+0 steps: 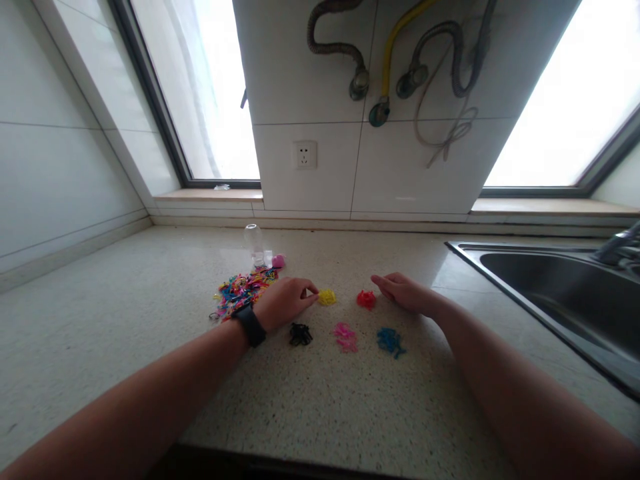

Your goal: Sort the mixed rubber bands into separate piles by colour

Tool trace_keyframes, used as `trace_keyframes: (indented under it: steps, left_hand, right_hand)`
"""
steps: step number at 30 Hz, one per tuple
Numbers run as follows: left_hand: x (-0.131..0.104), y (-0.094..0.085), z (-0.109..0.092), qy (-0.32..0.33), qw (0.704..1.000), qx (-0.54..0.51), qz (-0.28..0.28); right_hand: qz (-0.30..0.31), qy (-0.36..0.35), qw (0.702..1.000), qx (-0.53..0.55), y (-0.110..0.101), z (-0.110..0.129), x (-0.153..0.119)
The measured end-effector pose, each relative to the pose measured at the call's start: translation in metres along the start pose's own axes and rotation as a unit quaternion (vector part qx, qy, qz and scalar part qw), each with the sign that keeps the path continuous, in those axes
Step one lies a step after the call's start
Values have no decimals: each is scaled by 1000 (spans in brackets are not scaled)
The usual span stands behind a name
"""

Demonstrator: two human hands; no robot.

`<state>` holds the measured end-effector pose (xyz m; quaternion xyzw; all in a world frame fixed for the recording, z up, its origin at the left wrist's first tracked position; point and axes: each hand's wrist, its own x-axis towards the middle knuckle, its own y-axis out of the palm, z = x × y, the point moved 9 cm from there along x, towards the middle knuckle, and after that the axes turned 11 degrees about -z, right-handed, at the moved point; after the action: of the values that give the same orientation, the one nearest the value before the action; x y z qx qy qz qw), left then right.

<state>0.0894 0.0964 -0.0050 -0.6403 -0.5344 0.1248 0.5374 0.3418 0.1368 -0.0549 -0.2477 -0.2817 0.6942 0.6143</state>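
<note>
My left hand (287, 301), with a dark watch (250, 325) on its wrist, has thumb and forefinger brought together at the edge of a small yellow pile (327, 297) of what look like rubber bands. Whatever is between those fingertips is too small to make out. Beside a red pile of bands (366, 299) is my right hand (397, 291), its fingers closed together and any contents hidden. Nearer me lie black bands (301, 335), pink bands (345, 337) and blue bands (391, 341). A larger mixed-colour heap (243, 290) spreads behind my left wrist.
A clear bottle (253, 241) and a small pink object (279, 261) stand behind the mixed heap. On the right, a steel sink (465, 252) is set into the speckled counter (320, 407). Hoses (395, 47) and a socket (304, 155) are on the tiled wall.
</note>
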Motion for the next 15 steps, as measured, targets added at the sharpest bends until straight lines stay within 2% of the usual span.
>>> trace_keyframes:
  steps: [3,6,9,12,15]
  left_hand:
    - [-1,-4,-9,4,1000,-1,-14]
    - [-6,-9,-31,22,999,-19,-16]
    - [-16,-9,-63,56,997,-52,6]
    - [-33,-1,-96,100,990,-94,42]
    - [-59,13,-132,192,964,-158,90]
  right_hand:
    - [4,2,1000,3,0,1,-1]
    - [4,-2,1000,8,1,4,-2]
    - [-2,-4,1000,7,0,7,-3]
    - [-6,-1,1000,7,-1,7,-4]
    - [-7,-2,1000,4,0,8,-4]
